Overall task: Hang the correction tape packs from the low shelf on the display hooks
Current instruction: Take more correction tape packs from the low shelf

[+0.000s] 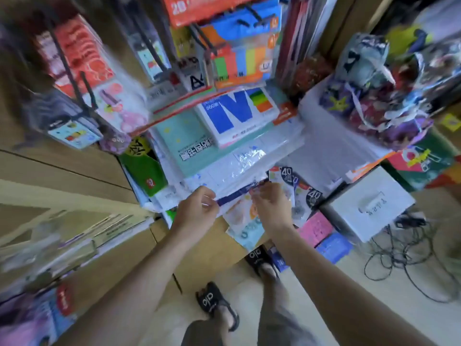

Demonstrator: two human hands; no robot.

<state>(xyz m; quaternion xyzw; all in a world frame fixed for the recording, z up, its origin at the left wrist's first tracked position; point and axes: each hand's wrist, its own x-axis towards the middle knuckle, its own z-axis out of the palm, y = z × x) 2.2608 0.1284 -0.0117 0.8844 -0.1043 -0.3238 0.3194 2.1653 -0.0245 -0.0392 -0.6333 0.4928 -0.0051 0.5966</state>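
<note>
A correction tape pack [234, 194], seen edge-on as a thin strip with a dark blue band, is held over the front edge of the low shelf [294, 156] by both hands. Its left end is pinched by the curled fingers of the left hand [197, 208], and its right end is gripped by the right hand [270, 203], whose fingers are bent around it. More packs [287, 177], marked "40", are stacked on the shelf just behind and right of the right hand, and others [245, 221] are fanned out below the held pack. Black display hooks [87, 93] are seen above and left of the shelf, already loaded with carded goods. A white paper ream [237, 116] with a blue letter is laid on the shelf behind the hands. A white box [369, 203] is set right of the shelf, beside tangled cables [409, 260].
</note>
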